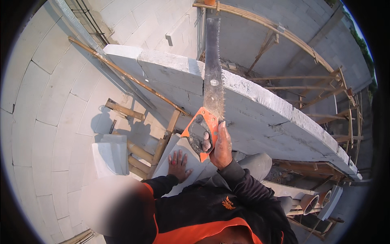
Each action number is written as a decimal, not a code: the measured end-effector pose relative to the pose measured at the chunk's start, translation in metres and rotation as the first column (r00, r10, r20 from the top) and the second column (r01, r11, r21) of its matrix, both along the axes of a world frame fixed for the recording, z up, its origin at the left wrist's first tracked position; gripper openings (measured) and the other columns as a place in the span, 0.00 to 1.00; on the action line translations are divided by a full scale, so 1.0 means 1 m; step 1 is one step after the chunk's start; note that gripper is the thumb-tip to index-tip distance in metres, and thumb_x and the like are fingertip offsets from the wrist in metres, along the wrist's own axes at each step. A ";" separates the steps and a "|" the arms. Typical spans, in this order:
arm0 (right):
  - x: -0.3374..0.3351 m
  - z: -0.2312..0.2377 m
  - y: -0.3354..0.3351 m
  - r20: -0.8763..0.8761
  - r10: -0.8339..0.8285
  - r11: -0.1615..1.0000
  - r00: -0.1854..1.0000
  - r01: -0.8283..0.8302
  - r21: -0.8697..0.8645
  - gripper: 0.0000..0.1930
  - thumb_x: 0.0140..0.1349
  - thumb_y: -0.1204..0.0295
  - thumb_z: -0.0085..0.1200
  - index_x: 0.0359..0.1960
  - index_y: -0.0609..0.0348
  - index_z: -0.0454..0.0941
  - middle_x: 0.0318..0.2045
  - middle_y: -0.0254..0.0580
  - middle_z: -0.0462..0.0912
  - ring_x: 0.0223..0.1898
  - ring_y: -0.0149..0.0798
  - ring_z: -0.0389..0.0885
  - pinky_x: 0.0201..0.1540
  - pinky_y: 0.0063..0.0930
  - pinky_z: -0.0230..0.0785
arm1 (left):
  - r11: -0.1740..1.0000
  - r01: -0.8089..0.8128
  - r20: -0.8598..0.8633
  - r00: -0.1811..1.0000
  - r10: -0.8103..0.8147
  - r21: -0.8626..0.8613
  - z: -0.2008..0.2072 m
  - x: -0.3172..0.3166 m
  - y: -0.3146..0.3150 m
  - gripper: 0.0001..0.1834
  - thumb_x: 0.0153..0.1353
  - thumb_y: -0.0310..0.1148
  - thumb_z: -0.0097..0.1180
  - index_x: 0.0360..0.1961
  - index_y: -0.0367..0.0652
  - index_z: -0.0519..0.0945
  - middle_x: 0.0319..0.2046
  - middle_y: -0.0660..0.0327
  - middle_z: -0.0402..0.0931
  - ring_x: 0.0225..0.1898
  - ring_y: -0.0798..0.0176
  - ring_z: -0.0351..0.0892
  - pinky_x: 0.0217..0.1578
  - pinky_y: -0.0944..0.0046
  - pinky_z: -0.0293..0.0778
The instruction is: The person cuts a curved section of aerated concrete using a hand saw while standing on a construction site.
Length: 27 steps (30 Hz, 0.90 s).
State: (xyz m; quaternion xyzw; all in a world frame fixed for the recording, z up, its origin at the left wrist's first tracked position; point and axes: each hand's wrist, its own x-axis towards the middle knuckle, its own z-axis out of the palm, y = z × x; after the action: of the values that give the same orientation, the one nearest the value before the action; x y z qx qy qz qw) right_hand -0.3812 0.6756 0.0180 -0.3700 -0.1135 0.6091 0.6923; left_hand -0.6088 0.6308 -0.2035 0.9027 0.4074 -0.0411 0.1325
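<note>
My right hand (222,147) is wrapped round the orange and black handle of a handsaw (213,87). Its worn, toothed blade points away from me, passing over the top edge of a light block wall (260,94); whether it touches the wall I cannot tell. Fingers spread, my left hand (178,166) lies flat on a pale building block (194,157) in front of my body. The block sits close to the near side of the wall, partly hidden behind my hands and sleeves.
Left of the block stand smaller pale block pieces (110,157) and bamboo scaffold poles (140,151). A long thin pole (130,77) slants against the wall. Beyond the wall is curved bamboo framing (292,38). Buckets (309,203) stand on planks at lower right.
</note>
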 end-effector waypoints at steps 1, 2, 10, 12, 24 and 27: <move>0.011 0.000 -0.003 -0.003 0.004 1.000 1.000 -0.004 0.013 0.21 0.77 0.48 0.37 0.49 0.53 0.69 0.25 0.34 0.76 0.19 0.28 0.70 0.23 0.25 0.66 | 1.000 -0.004 -0.018 1.000 0.004 -0.018 0.005 0.002 0.002 0.47 0.65 0.61 0.47 0.74 0.37 0.56 0.75 0.37 0.43 0.76 0.30 0.34 0.69 0.26 0.32; 0.018 -0.002 -0.008 0.016 -0.032 0.999 0.999 0.033 -0.038 0.21 0.77 0.49 0.37 0.49 0.54 0.69 0.27 0.35 0.76 0.20 0.28 0.71 0.24 0.26 0.67 | 0.999 -0.012 -0.036 0.999 0.011 -0.037 0.008 0.004 0.004 0.46 0.66 0.60 0.46 0.74 0.37 0.55 0.74 0.37 0.43 0.76 0.30 0.34 0.70 0.28 0.33; 0.062 -0.031 -0.047 0.052 0.085 0.995 0.995 -0.088 0.044 0.22 0.76 0.55 0.41 0.62 0.57 0.68 0.45 0.39 0.81 0.40 0.35 0.81 0.44 0.32 0.76 | 0.977 0.062 0.672 0.717 -0.186 0.204 0.218 0.102 0.046 0.39 0.61 0.41 0.59 0.67 0.31 0.61 0.62 0.41 0.64 0.66 0.38 0.64 0.67 0.39 0.53; 0.062 -0.031 -0.045 0.018 0.128 0.991 0.992 -0.129 0.026 0.22 0.76 0.56 0.42 0.63 0.57 0.68 0.49 0.40 0.81 0.45 0.37 0.81 0.48 0.35 0.75 | 0.964 0.199 0.582 0.769 -0.266 0.177 0.227 0.118 0.038 0.40 0.59 0.41 0.60 0.68 0.32 0.61 0.61 0.42 0.66 0.64 0.40 0.67 0.67 0.39 0.53; 0.126 -0.039 -0.071 0.287 0.228 0.974 0.930 -0.216 -0.074 0.22 0.74 0.52 0.48 0.55 0.57 0.74 0.44 0.35 0.80 0.42 0.32 0.81 0.44 0.28 0.72 | 0.976 0.024 0.207 0.976 -0.070 0.218 0.223 0.153 0.079 0.49 0.49 0.30 0.57 0.74 0.36 0.51 0.22 0.41 0.78 0.44 0.31 0.79 0.67 0.44 0.59; 0.173 -0.078 -0.109 0.424 0.183 0.976 0.887 -0.111 -0.190 0.22 0.74 0.51 0.47 0.55 0.58 0.73 0.41 0.36 0.80 0.38 0.31 0.81 0.42 0.26 0.73 | 0.969 0.052 0.149 0.985 -0.090 0.240 0.229 0.147 0.099 0.48 0.51 0.30 0.58 0.74 0.39 0.53 0.23 0.42 0.80 0.46 0.30 0.78 0.64 0.45 0.63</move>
State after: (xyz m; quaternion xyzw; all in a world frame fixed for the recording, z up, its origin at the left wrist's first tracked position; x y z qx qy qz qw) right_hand -0.2080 0.5662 -0.0597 -0.5425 -0.2451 0.5678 0.5685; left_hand -0.4617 0.7295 0.0254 0.9264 0.3649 0.0749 0.0553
